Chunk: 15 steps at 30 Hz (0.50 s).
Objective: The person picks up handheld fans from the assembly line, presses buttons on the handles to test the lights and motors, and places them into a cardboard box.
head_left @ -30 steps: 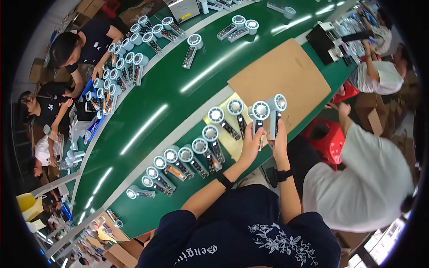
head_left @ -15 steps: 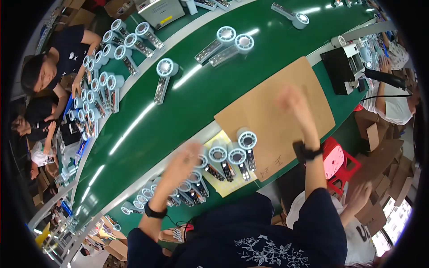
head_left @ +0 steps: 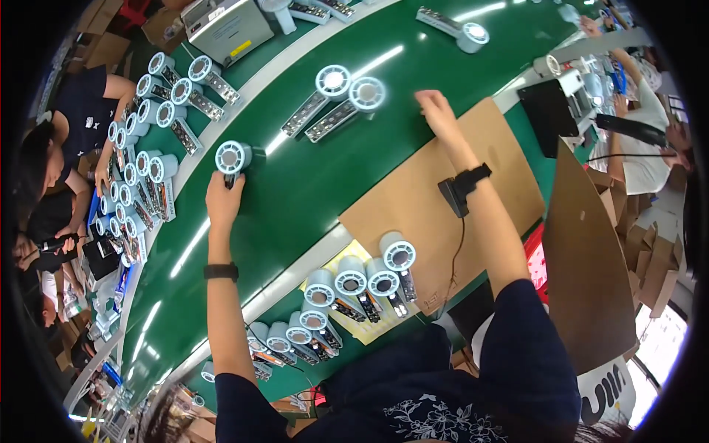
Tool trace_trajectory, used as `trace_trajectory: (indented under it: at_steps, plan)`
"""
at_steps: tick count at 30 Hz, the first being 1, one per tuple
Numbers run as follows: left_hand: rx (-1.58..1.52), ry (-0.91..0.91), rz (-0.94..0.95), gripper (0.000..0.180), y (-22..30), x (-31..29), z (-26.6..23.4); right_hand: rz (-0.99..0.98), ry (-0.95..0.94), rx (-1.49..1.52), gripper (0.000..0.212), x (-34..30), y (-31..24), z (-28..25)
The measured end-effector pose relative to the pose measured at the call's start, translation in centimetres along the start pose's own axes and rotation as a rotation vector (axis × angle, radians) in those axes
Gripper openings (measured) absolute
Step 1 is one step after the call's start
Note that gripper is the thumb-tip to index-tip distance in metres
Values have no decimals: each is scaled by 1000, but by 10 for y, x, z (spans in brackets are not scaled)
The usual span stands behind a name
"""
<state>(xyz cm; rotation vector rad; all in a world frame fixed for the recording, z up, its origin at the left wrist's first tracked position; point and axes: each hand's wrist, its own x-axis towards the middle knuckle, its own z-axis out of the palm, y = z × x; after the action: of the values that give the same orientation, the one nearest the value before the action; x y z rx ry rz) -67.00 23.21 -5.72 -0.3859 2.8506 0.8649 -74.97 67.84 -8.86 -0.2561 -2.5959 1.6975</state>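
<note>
My left hand [head_left: 224,199] is closed around the handle of a light blue device with a round, spoked head [head_left: 233,156] on the green belt. Its grip hides most of that handle. My right hand [head_left: 439,117] hovers over the belt with fingers reaching out and nothing in them. To the left of it lie two similar devices [head_left: 366,94], side by side, their open handles showing a row of components. Close to my body, several more such devices [head_left: 351,277] rest on a yellow sheet [head_left: 362,331] and farther left along the belt's near edge.
A brown cardboard sheet [head_left: 473,199] lies under my right forearm, partly over the belt [head_left: 295,207]. Another device [head_left: 470,37] sits at the far right. Co-workers [head_left: 81,118] work beyond the belt, beside many devices. A thin cable hangs from my right wristband [head_left: 459,188].
My left hand has reached forward from the near row and taken hold of the device on the belt. My right hand has moved forward and left. The devices on the belt have shifted left.
</note>
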Motion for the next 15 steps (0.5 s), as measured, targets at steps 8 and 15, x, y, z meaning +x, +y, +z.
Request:
trace_trajectory:
  at_steps: [8, 15]
  plan:
    - [-794, -165, -354, 30, 53, -172, -49, 704, 59, 784, 46, 105, -75, -65]
    - [-712, -7, -453, 28, 23, -303, -66, 278, 322, 146, 69, 171, -18, -12]
